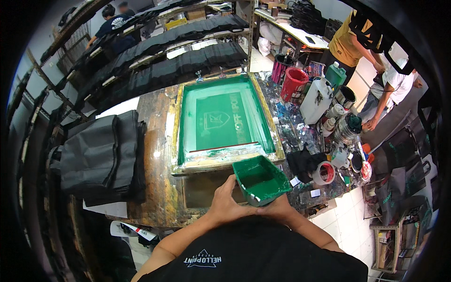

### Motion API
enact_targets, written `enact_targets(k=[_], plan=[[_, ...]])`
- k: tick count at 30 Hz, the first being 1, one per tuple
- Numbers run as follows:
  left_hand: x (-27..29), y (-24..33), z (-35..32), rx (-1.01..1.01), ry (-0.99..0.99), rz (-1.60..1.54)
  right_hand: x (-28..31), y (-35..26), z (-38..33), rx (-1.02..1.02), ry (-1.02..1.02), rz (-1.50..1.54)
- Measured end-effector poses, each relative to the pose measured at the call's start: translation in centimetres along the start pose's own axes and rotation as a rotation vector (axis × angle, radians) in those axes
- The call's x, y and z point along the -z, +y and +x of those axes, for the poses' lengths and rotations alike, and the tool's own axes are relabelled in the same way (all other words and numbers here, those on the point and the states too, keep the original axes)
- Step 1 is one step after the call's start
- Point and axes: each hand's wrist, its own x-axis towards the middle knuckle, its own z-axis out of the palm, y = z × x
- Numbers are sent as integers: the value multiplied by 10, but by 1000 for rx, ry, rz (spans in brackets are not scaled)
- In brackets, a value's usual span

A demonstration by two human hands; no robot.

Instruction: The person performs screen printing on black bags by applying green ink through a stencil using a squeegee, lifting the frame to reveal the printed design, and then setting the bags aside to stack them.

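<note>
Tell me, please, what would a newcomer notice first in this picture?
First, the green printing screen in its wooden frame, lying flat at the centre of the stained table. Just below it, the left hand and right hand hold a green ink tray. A stack of black fabric lies on the left.

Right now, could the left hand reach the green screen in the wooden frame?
Probably yes. The left hand is on the green ink tray, just below the frame's near edge, and nothing stands between them. It is busy holding the tray, though.
</note>
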Motion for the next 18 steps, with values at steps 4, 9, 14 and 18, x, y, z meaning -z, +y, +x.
enact_targets(k=[4,9,14,18], plan=[[-5,4,10,-5,-27,-61,12,-32,-2,-32,36,-56],[-7,12,27,-139,-6,-157,29,-79,11,29,100,-355],[-8,-13,14,-54,-103,-267,59,-110,45,166,159,-570],[-9,-44,20,-49,-377,-127,86,-120,88,257,237,-673]])
